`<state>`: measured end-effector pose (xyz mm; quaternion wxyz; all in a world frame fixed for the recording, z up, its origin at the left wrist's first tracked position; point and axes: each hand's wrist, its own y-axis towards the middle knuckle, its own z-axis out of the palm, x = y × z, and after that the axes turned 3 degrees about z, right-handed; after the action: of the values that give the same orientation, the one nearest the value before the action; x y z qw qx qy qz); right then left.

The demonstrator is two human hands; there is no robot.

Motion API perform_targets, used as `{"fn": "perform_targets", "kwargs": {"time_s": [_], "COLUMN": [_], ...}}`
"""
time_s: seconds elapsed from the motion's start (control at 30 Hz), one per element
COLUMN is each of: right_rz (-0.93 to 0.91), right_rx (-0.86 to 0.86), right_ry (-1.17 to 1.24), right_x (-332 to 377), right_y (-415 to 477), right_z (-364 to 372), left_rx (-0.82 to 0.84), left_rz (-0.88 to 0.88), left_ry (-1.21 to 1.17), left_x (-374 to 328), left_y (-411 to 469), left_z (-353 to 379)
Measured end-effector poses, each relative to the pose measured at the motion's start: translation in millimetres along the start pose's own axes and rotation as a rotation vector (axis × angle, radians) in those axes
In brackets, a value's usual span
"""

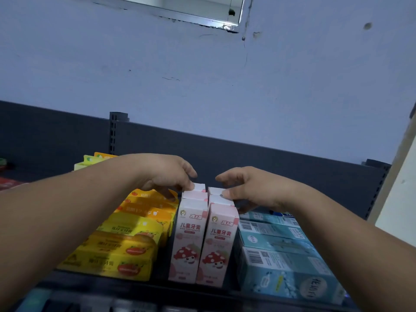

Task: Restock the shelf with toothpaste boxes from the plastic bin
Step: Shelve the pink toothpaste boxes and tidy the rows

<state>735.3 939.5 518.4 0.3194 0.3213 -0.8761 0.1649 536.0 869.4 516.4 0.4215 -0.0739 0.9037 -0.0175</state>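
Pink toothpaste boxes with a mushroom figure stand upright in two rows on the dark shelf; the front ones are the left box and the right box. My left hand reaches over the left row and its curled fingers hold the top of the rearmost pink box. My right hand curls over the back of the right row, its thumb on the top of a rear pink box. The plastic bin is out of view.
Yellow toothpaste boxes lie stacked left of the pink rows, and teal boxes lie stacked to the right. A dark back panel and a slotted upright close the shelf behind. Above is a blue wall.
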Motion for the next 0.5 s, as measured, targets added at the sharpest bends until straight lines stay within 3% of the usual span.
{"fn": "perform_targets", "kwargs": {"time_s": [0.23,0.5], "right_rz": [-0.007,-0.284], "right_rx": [-0.03,-0.249], "right_ry": [-0.098,-0.292], "right_x": [3.0,27.7], "right_y": [-0.3,5.9], "right_z": [-3.8,-7.7], "left_rx": [-0.091,-0.409], "left_rz": [-0.013,0.19], "left_ry": [0.015,0.02], "left_x": [-0.3,1.4], "left_y": [-4.9,-23.9], "left_z": [3.4,1.5]}}
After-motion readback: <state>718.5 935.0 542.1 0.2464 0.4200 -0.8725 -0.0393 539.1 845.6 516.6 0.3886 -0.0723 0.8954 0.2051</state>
